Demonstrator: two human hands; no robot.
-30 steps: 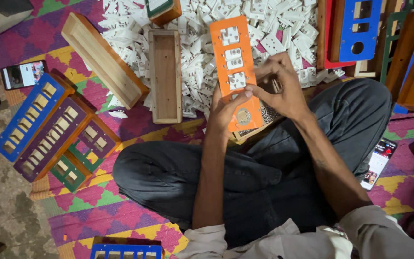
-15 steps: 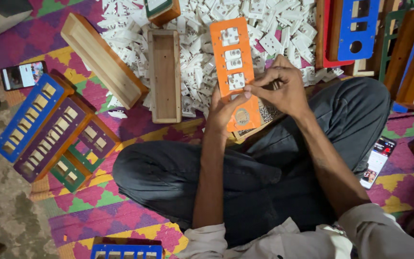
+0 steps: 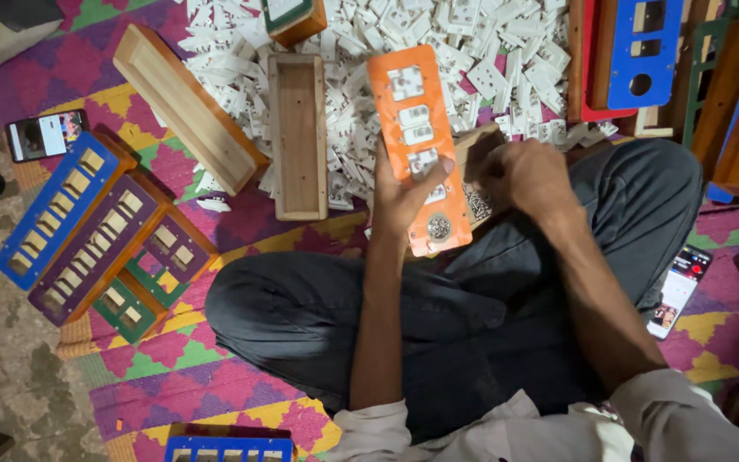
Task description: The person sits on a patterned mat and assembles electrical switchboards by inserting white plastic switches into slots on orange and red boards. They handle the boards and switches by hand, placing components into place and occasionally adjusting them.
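Patterned mat [image 3: 215, 393] underneath; I see my left hand [image 3: 404, 192] clasping the orange switch panel [image 3: 418, 145], long axis running away from me, while my right hand [image 3: 528, 175], fingers curled, dips into the screw box [image 3: 476, 184] just right.

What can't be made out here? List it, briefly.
Head view only:
- Right hand fingertips: curled under, whatever they touch is hidden.
- Orange panel lower edge: covered by left hand.
- Small box contents: too small, mostly hidden.
- Blue frame: cut off by bottom edge.
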